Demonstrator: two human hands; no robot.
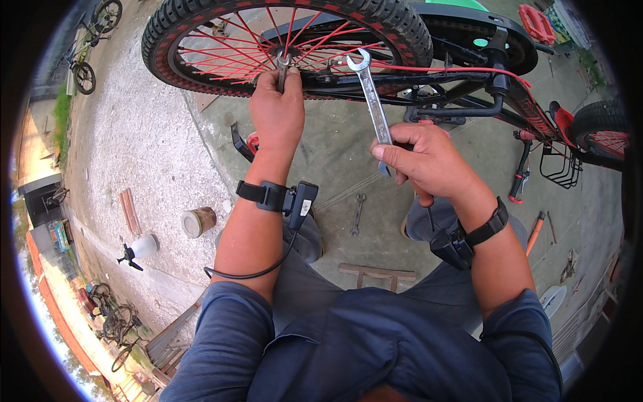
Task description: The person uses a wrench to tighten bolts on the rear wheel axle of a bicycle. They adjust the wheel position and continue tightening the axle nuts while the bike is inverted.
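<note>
My left hand [278,113] grips a small wrench [283,75], its head up against the axle end at the hub of a bicycle wheel [163,60] with red spokes. The exact fit on the nut is hidden by the fingers. In my right hand [424,158] is a larger open-end wrench [370,95], its upper jaw in front of the black bicycle frame [452,80] and apart from the hub. The same hand also holds a screwdriver [425,197] with an orange handle, shaft pointing down. A red cable [427,68] runs along the frame.
On the concrete between my legs lies a double open-end wrench [357,215], with a wooden piece [377,272] nearer me. A lidded container [198,222] and a spray bottle [142,247] are at left. Rightward are the handlebar grip [517,187], wire basket [560,168] and orange-handled tool [536,232].
</note>
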